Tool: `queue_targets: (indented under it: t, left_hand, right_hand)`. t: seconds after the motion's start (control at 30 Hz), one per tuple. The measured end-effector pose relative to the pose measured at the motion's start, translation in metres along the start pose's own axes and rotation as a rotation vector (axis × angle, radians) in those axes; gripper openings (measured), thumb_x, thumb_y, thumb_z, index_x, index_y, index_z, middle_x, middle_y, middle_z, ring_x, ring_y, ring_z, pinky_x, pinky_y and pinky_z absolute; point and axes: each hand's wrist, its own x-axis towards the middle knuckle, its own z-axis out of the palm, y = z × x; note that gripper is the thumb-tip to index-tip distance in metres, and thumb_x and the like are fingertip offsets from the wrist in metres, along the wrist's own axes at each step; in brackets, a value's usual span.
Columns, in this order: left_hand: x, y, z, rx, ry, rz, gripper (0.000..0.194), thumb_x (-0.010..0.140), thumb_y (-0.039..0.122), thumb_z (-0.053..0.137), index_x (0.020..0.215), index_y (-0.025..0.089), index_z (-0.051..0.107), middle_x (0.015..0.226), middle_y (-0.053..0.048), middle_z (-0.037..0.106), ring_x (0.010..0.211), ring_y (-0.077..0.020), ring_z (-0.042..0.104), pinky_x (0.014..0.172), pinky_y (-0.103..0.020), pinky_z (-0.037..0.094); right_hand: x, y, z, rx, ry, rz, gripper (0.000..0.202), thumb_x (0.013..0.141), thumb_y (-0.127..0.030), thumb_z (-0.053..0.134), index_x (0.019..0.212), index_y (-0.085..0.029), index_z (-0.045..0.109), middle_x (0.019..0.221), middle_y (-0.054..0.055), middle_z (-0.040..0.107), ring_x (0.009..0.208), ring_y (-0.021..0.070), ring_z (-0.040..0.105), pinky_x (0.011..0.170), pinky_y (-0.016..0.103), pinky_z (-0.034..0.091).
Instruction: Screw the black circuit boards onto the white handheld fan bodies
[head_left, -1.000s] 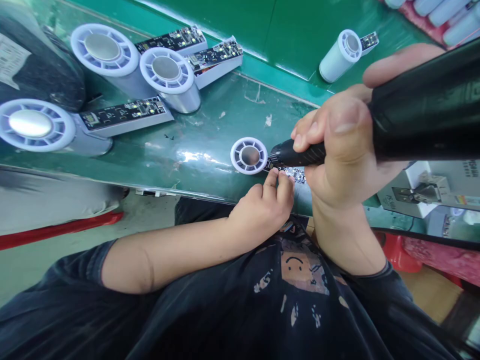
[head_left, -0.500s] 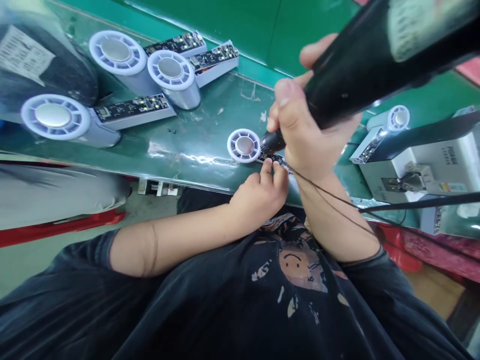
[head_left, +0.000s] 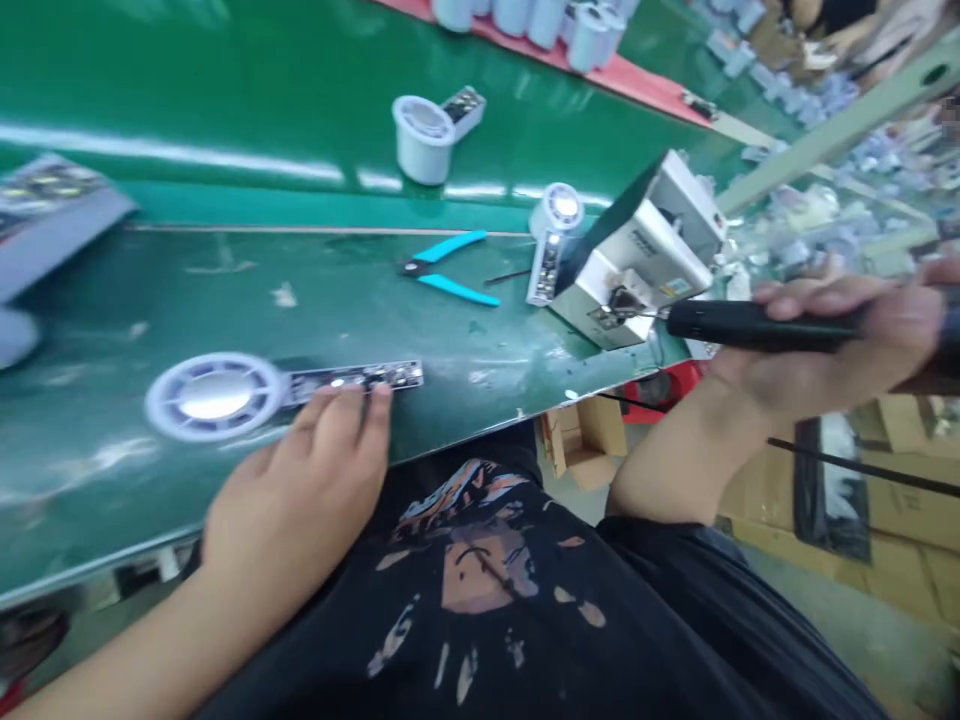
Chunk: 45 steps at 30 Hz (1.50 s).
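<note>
My left hand (head_left: 307,480) rests over the handle of a white handheld fan (head_left: 214,397), fingertips closed on the edge of its exposed circuit board (head_left: 397,376). The fan lies on the bench with its round, silver-centred head to the left. In my right hand (head_left: 840,325), fingers wrapped round it, is a black electric screwdriver (head_left: 750,325). Its bit points left and reaches the front of a grey box-shaped screw feeder (head_left: 622,265). Blur hides whether a screw is on the bit.
Cutting pliers with turquoise handles (head_left: 454,270) lie on the green bench (head_left: 300,300). Another fan (head_left: 547,245) stands beside the feeder, and one more (head_left: 424,135) is farther back. Part of a fan (head_left: 56,210) shows at far left. A cardboard box (head_left: 585,440) sits below the edge.
My right hand has carried the electric screwdriver from the fan rightward to the screw feeder. My left hand stays on the fan. The view has swung to the right.
</note>
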Motion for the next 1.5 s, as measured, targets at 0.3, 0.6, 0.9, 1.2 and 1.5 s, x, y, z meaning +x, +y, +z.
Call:
queue_targets:
  t: [0.3, 0.6, 0.9, 1.2, 1.5]
  left_hand:
    - [-0.007, 0.009, 0.003, -0.019, -0.210, -0.187, 0.073, 0.105, 0.038, 0.001, 0.138, 0.011, 0.059, 0.135, -0.011, 0.067, 0.116, -0.0366, 0.067, 0.053, -0.033, 0.049]
    - [-0.007, 0.010, 0.010, 0.084, -0.226, -0.159, 0.088, 0.104, 0.036, -0.018, 0.133, 0.003, 0.059, 0.148, -0.012, 0.054, 0.113, -0.0324, 0.067, 0.056, -0.030, 0.043]
    - [0.001, 0.009, -0.001, 0.108, -0.150, -0.035, 0.057, 0.106, 0.027, 0.019, 0.127, 0.005, 0.068, 0.123, -0.019, 0.072, 0.107, -0.0303, 0.074, 0.056, -0.030, 0.056]
    - [0.011, 0.022, 0.010, 0.173, 0.034, -0.108, 0.038, 0.096, 0.005, 0.043, 0.123, 0.004, 0.070, 0.117, -0.020, 0.074, 0.106, -0.0322, 0.074, 0.053, -0.028, 0.054]
    - [0.013, 0.025, 0.016, 0.025, 0.048, -0.200, 0.036, 0.098, 0.004, 0.041, 0.119, -0.001, 0.069, 0.110, -0.021, 0.074, 0.108, -0.0311, 0.073, 0.052, -0.025, 0.046]
  right_hand:
    - [0.024, 0.067, -0.021, -0.325, -0.035, -0.528, 0.026, 0.083, -0.039, 0.054, 0.103, -0.028, 0.042, 0.056, -0.010, 0.036, 0.041, 0.0064, 0.034, 0.041, 0.027, 0.030]
    - [0.018, 0.073, -0.020, -0.259, -0.161, -0.447, 0.027, 0.083, -0.041, 0.066, 0.100, -0.028, 0.050, 0.058, -0.011, 0.044, 0.042, 0.0061, 0.042, 0.041, 0.024, 0.037]
    - [0.010, 0.052, 0.003, -0.150, -0.349, -0.039, 0.030, 0.075, -0.037, 0.071, 0.089, -0.025, 0.048, 0.051, -0.012, 0.045, 0.037, 0.0088, 0.047, 0.038, 0.023, 0.043]
    - [-0.109, 0.077, 0.107, 0.234, -0.598, 0.219, 0.025, 0.082, -0.030, 0.072, 0.095, -0.025, 0.051, 0.056, -0.015, 0.053, 0.042, 0.0046, 0.050, 0.046, 0.020, 0.050]
    - [-0.154, 0.105, 0.152, 0.109, -0.720, 0.160, 0.018, 0.077, -0.020, 0.066, 0.090, -0.022, 0.054, 0.056, -0.011, 0.039, 0.042, 0.0091, 0.050, 0.044, 0.027, 0.044]
